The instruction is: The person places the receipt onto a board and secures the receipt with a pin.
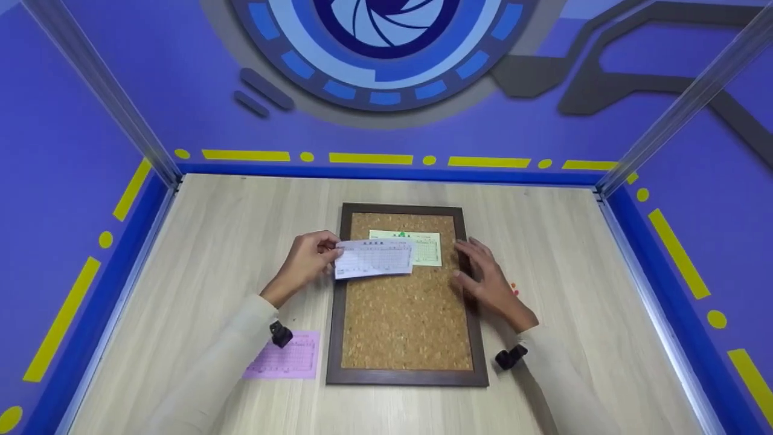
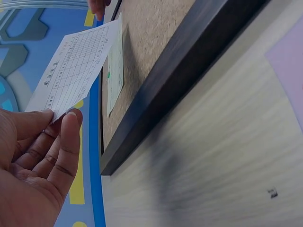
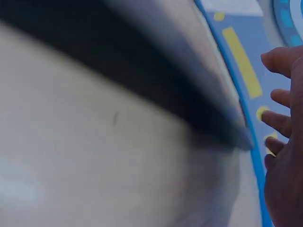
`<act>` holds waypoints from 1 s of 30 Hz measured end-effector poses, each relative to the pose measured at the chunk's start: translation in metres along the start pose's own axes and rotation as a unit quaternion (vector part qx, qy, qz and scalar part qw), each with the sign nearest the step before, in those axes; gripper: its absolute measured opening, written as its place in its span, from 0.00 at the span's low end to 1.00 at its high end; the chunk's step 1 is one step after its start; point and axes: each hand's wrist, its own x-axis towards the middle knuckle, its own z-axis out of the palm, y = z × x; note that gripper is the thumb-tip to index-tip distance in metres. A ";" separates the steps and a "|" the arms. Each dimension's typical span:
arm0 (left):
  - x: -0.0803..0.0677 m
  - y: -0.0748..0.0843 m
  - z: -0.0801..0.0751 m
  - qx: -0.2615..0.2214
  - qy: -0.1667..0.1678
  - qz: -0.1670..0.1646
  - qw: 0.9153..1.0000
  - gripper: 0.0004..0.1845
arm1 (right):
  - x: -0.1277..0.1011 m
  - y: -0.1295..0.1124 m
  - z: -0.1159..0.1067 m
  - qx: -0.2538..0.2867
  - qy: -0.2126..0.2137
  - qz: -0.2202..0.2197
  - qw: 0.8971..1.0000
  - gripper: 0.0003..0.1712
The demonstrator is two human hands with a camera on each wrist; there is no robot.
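My left hand (image 1: pixel 311 257) pinches the left edge of a white printed form (image 1: pixel 374 258) between thumb and fingers. In the left wrist view the form (image 2: pixel 75 66) tilts up above the board. Beneath it, a pale green form (image 1: pixel 427 249) lies on the cork board (image 1: pixel 404 320), with a green pushpin (image 1: pixel 402 234) at its top edge; the white sheet overlaps its lower left. Over the board's right frame hovers my right hand (image 1: pixel 486 278), fingers spread and holding nothing. The right wrist view shows that hand (image 3: pixel 289 132) beside the dark frame (image 3: pixel 118 52).
A pink printed form (image 1: pixel 290 356) lies on the table left of the board, partly under my left forearm. Several small orange-red pieces (image 1: pixel 515 289) sit by my right wrist. Blue walls (image 1: pixel 386 139) enclose the wooden table (image 1: pixel 580 338) at the back and sides.
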 end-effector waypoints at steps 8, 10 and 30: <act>-0.001 0.006 0.010 0.008 -0.004 0.013 1.000 0.04 | 0.004 -0.031 0.011 0.010 -0.039 0.035 0.999 0.31; -0.001 0.007 0.012 0.009 -0.004 0.015 1.000 0.03 | 0.005 -0.035 0.015 0.015 -0.043 0.027 0.999 0.30; -0.005 0.011 0.025 -0.014 -0.021 0.006 1.000 0.04 | 0.006 -0.059 0.045 0.058 0.013 0.056 0.997 0.10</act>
